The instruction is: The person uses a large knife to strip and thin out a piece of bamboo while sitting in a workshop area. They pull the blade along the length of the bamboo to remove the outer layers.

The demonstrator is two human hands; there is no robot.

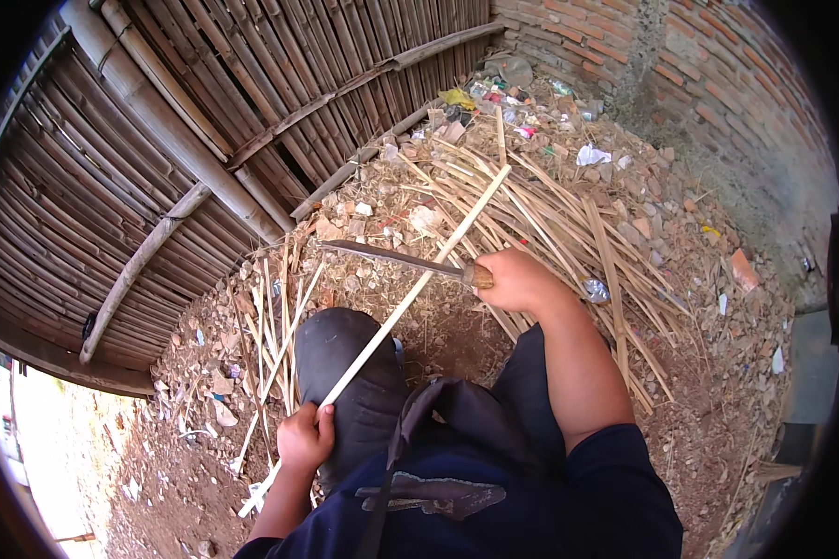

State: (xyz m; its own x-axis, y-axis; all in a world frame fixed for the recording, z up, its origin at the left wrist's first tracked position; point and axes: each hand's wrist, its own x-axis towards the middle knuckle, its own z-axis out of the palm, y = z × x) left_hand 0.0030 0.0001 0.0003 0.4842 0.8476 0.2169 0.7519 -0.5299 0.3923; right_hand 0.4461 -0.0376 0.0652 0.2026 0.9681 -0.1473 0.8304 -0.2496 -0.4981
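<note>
Our left hand (306,436) pinches a long, pale, flat wooden strip (385,329) near its lower end; our right hand (517,279) grips a long-bladed, wooden-handled metal knife (396,255). Here's the strip, slanting up and rightward past our dark-trousered left knee (326,340), the blade crossing it, right hand nearer that crossing. It looks straight and clean. Beyond sprawls a loose tan strip heap (569,242).

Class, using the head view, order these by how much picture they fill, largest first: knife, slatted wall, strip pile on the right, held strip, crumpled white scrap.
1. Slatted wall
2. Strip pile on the right
3. Held strip
4. Knife
5. Crumpled white scrap
</note>
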